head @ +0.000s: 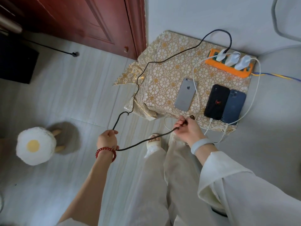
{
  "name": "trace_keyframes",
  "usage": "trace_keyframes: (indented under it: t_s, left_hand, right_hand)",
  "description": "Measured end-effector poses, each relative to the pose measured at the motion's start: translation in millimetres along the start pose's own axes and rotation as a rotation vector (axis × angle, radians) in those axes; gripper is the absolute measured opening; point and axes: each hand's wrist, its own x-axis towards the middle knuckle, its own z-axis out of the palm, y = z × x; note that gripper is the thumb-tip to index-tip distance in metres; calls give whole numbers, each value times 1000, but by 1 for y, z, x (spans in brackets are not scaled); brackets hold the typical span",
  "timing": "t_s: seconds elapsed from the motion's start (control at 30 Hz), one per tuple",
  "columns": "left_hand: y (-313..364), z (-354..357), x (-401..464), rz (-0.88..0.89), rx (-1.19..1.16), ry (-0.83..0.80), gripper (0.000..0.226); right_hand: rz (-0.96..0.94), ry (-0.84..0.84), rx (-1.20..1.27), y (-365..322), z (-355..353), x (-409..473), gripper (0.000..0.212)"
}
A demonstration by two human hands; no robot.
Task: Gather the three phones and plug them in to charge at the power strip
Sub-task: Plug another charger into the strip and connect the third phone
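One black cable (143,141) is gripped by both hands, left hand (107,139) and right hand (187,129). Three phones are laid on the covered table (162,75): silver phone (185,94), black phone (216,101), blue phone (233,106). Three white chargers (232,59) are plugged into one orange power strip (228,68).

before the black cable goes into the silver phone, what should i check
1. Black cable plugged in at the power strip: ok, it runs to the leftmost white charger.
2. Plug end held: ok, right hand grips it; left hand holds the slack.
3. Silver phone free to plug: ok, lying face down on the table, no cable seen in it.
4. Its port facing the right hand: cannot tell, the port is not visible.
5. Black phone and blue phone cabled: ok, white cables reach their near ends.
6. Cable free of tangles: not ok, a kink shows in it near the table corner.
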Motion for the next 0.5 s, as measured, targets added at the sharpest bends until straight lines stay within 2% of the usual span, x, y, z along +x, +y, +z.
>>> trace_keyframes:
  t_s: [0.1,0.2,0.27,0.33,0.4,0.5]
  left_hand:
    - [-1,4,10,40,136,-19,33]
    - [7,14,10,107,339,-109,46]
    - [21,26,2,142,233,-184,33]
    - [41,40,-11,19,-22,-383,20]
    - [55,51,-23,-90,-180,-575,22]
    - [65,63,-32,-68,-216,-652,22]
  right_hand:
    - [-16,-25,-282,3,-8,-7,34]
    - [-27,-135,-603,17,-11,-26,23]
    - [-44,-218,-769,29,-15,-36,20]
    - [-96,-294,-952,40,-20,-41,19]
    - [-177,-367,-1244,45,-26,-46,21]
    - [-201,-431,-1521,46,-34,-53,23]
